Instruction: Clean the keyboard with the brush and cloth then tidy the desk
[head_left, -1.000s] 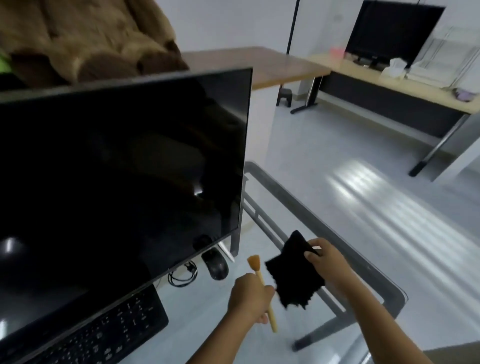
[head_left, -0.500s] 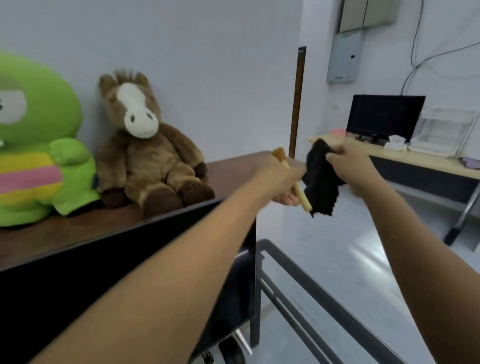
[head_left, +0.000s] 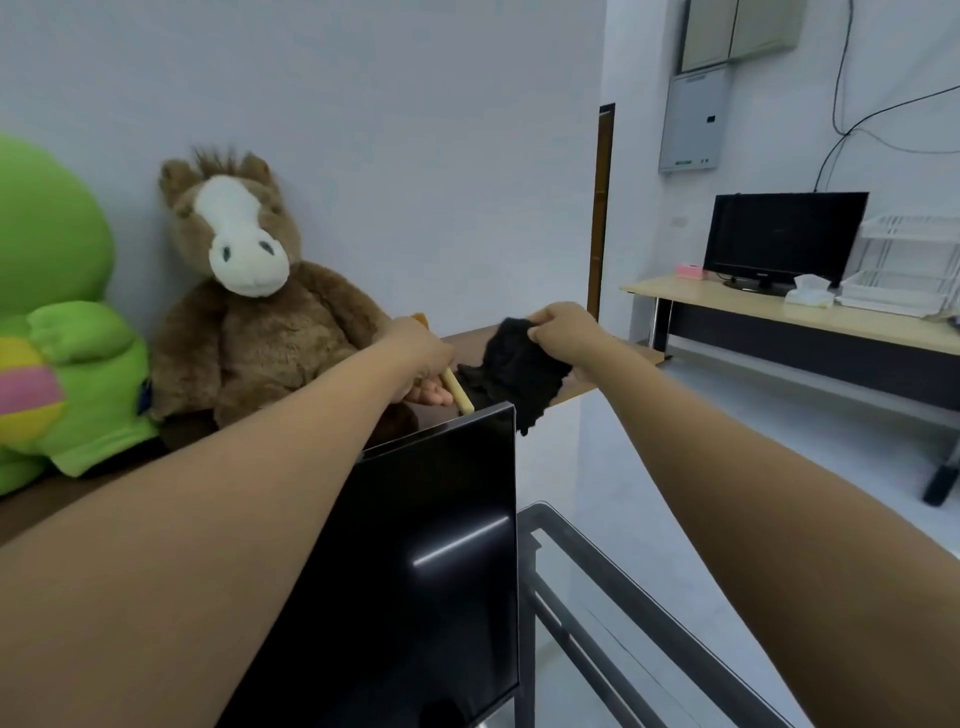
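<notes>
Head view: both arms stretched out over the monitor. Left hand with fingers closed round the brush, wooden handle poking out below the fingers. Right hand pinching the black cloth, hanging down from the fingers, just beside the brush. Plush horse beyond the left fingers, on the brown surface.
</notes>
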